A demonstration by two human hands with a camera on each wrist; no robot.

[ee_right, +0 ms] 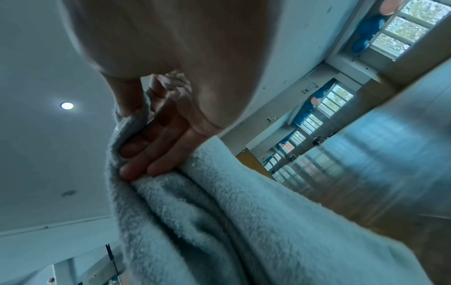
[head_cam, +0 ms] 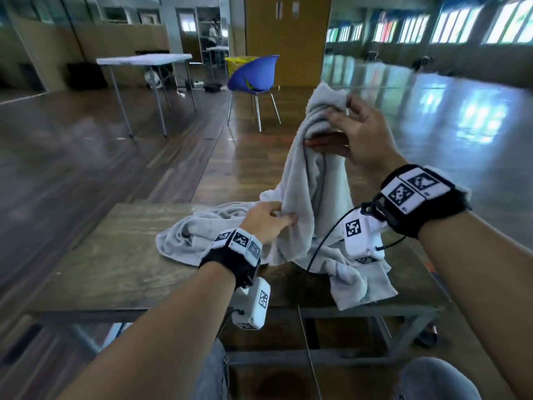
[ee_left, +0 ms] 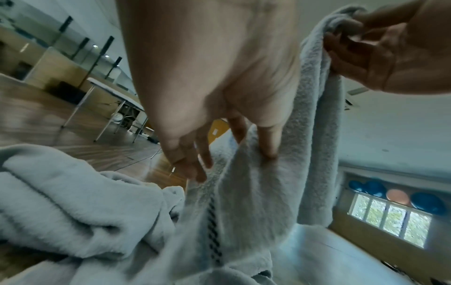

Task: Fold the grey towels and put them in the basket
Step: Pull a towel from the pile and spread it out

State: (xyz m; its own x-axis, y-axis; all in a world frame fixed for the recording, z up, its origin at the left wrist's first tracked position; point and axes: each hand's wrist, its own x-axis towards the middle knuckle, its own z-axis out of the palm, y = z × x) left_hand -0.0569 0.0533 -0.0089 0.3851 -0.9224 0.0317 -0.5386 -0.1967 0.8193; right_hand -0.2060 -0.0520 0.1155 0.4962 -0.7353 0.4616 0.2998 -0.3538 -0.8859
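— Hands: what are they gripping?
— Right hand [head_cam: 357, 134] pinches the grey towel [head_cam: 305, 180] up high; left hand [head_cam: 266, 220] grips its fold lower down.
— And the rest?
— Heaped mid-surface [head_cam: 115, 255].

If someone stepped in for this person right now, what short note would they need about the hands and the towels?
Right hand: raised, gripping the top edge of a fluffy grey towel.
Left hand: pinching the same towel lower down.
The towel hangs between the hands, its lower part trailing onto the dark wooden table; more crumpled grey towelling lies there.
Done: nothing folded yet.
Left: fold the towels and put them in the basket, which is not clearly in view.
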